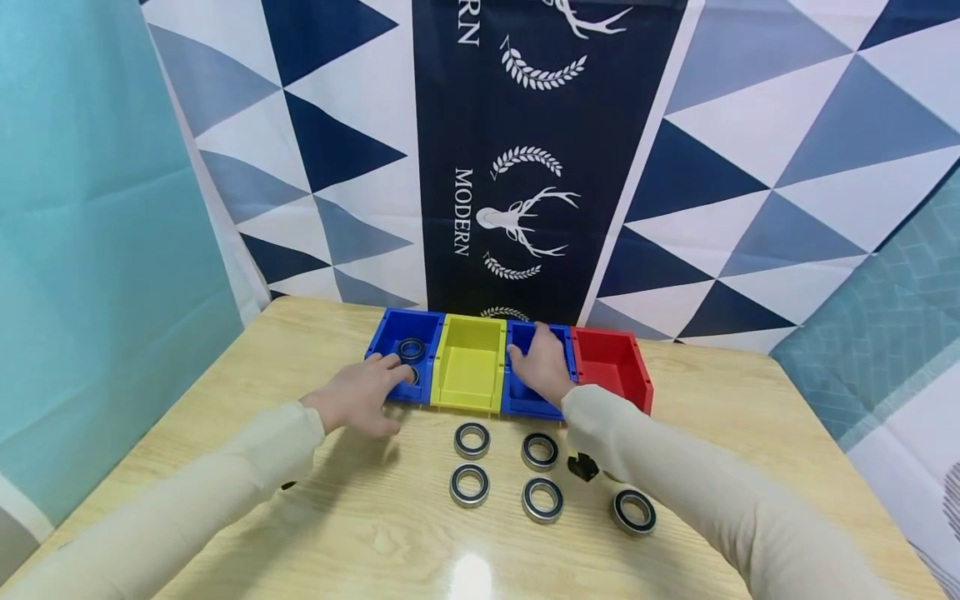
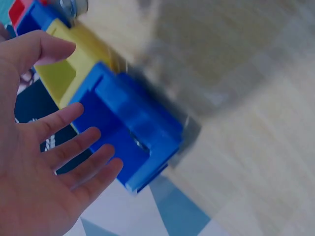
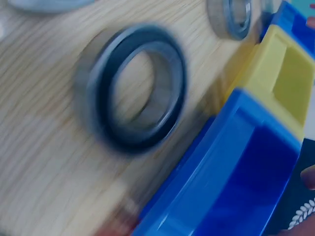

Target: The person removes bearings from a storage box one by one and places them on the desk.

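Observation:
My left hand (image 1: 363, 393) is over the front edge of the left blue bin (image 1: 386, 336), fingers spread and loosely bent, with nothing held. In the left wrist view its palm (image 2: 34, 167) faces the camera, bare. Two ball bearings lie in that bin, the rear bearing (image 1: 411, 349) in plain sight and the front one partly behind my fingers. My right hand (image 1: 543, 364) reaches over the right blue bin (image 1: 517, 392), thumb apart from the fingers and no object showing in it. Only bits of its fingers (image 3: 309, 177) enter the right wrist view.
Between the blue bins sits a yellow bin (image 1: 468, 375); a red bin (image 1: 607, 367) ends the row. In front lie several bearings: a left pair (image 1: 457, 440), a middle pair (image 1: 528, 507) and a single bearing (image 1: 620, 517) near my right sleeve. A patterned cloth (image 1: 345, 167) hangs behind.

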A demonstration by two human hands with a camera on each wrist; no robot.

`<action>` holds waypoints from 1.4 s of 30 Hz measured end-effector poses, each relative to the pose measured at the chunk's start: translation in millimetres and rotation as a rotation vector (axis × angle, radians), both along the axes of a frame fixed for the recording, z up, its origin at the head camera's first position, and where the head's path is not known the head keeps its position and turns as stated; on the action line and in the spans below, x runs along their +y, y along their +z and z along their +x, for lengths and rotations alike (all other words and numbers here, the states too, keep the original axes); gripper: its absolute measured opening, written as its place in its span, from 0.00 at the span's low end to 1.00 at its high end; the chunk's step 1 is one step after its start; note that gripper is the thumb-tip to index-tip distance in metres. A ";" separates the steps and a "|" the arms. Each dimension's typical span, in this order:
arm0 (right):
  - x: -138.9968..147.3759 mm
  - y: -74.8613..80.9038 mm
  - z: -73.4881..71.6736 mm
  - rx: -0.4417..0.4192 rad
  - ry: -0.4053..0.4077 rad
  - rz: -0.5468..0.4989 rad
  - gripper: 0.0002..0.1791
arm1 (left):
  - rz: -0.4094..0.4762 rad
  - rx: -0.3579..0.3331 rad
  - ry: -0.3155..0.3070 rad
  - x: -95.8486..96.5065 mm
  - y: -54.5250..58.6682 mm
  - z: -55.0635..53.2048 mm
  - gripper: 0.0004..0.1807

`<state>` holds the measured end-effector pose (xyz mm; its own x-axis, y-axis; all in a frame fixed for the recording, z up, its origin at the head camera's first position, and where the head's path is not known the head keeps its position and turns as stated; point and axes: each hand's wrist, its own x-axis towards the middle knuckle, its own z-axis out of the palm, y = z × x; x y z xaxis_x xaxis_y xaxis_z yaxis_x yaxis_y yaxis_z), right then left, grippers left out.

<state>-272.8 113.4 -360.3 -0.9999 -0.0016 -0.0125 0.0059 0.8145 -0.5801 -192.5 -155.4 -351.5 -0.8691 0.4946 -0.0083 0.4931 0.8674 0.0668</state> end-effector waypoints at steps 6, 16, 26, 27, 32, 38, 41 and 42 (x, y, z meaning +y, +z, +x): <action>-24.0 -1.2 -5.1 -0.186 -0.032 -0.031 0.35 | 0.033 -0.079 0.029 -2.7 12.7 -21.6 0.30; -39.9 -23.3 -13.5 -0.202 -0.091 -0.138 0.27 | 0.007 -0.282 0.161 15.0 30.7 -62.1 0.32; -44.7 -23.4 -11.9 -0.192 -0.094 -0.202 0.40 | -0.033 -0.299 0.210 20.1 25.3 -84.0 0.24; -45.0 -23.3 -12.4 -0.191 -0.094 -0.201 0.40 | -0.031 -0.304 0.216 20.1 23.4 -85.9 0.24; -45.9 -25.3 -13.3 -0.188 -0.099 -0.205 0.41 | -0.035 -0.339 0.240 22.0 14.6 -94.3 0.29; -46.2 -25.3 -13.7 -0.182 -0.099 -0.238 0.40 | -0.073 -0.376 0.311 27.1 12.2 -97.4 0.35; -45.3 -25.9 -13.5 -0.182 -0.103 -0.253 0.40 | -0.108 -0.411 0.345 30.7 12.3 -96.5 0.41; -44.7 -26.4 -13.5 -0.183 -0.104 -0.257 0.40 | -0.119 -0.422 0.354 31.8 11.8 -96.7 0.42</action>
